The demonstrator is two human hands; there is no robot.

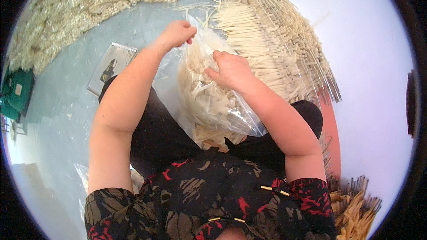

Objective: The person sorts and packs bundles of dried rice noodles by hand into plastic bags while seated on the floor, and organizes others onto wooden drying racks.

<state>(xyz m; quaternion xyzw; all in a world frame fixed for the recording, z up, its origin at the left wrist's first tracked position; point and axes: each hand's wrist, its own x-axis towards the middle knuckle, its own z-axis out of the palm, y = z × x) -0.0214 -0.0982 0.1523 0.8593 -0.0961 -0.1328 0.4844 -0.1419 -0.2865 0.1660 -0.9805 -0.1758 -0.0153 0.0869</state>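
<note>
A clear plastic bag [209,93] filled with pale, dry, flat strips [202,78] rests between my knees. Its upper edge is pinched in the closed fingers of my left hand [178,34], which is raised at the far left of the bag. Over the right side of the bag is my right hand [232,69], its thumb and forefinger spread apart and nothing visible between them. Its other fingers are partly hidden. More loose strips [213,135] lie under the bag, close to my body.
Rows of long pale strips on thin rods [275,40] are piled to the right, along a white wall [369,84]. Filled clear bags [66,13] are heaped at the far left. A worn metal plate [111,66] lies by my left knee; brownish strips [353,213] stand at the near right.
</note>
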